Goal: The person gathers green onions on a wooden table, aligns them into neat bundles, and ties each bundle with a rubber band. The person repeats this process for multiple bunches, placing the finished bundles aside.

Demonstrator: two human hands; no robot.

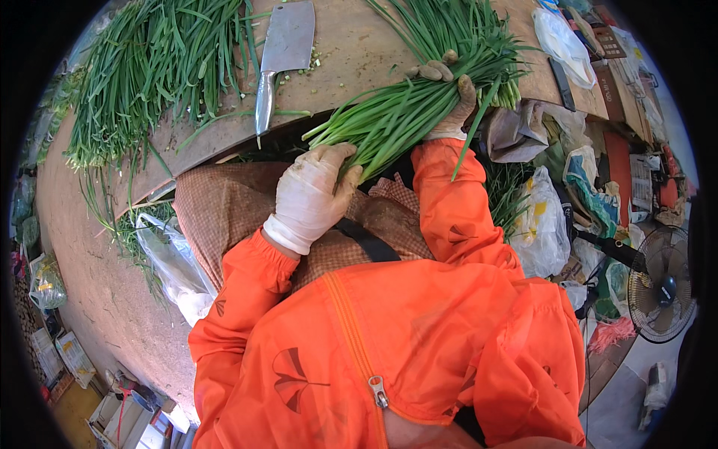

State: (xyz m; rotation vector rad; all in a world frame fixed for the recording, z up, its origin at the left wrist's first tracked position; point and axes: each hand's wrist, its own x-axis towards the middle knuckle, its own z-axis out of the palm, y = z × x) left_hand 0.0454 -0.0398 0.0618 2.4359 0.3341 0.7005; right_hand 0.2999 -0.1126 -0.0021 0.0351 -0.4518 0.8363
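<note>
A bundle of green garlic chives (395, 115) lies slantwise across both gloved hands, its pale cut ends towards the left. My right hand (449, 95) grips it around the middle, fingers over the top. My left hand (317, 196), in a white glove, holds the bundle near its pale ends, with some fingers hidden beneath. More garlic chives (449, 28) lie on the wooden board (359, 84) beyond my right hand. A metal cleaver (289, 39) rests flat on the board, its handle towards me. Left of it spreads a large heap of chives (157, 73).
A white plastic bag (561, 45) and a dark flat object (561, 84) lie at the board's right end. Plastic bags (541, 224) and a standing fan (664, 286) are on my right. Another plastic bag (171, 264) with green trimmings sits by my left knee.
</note>
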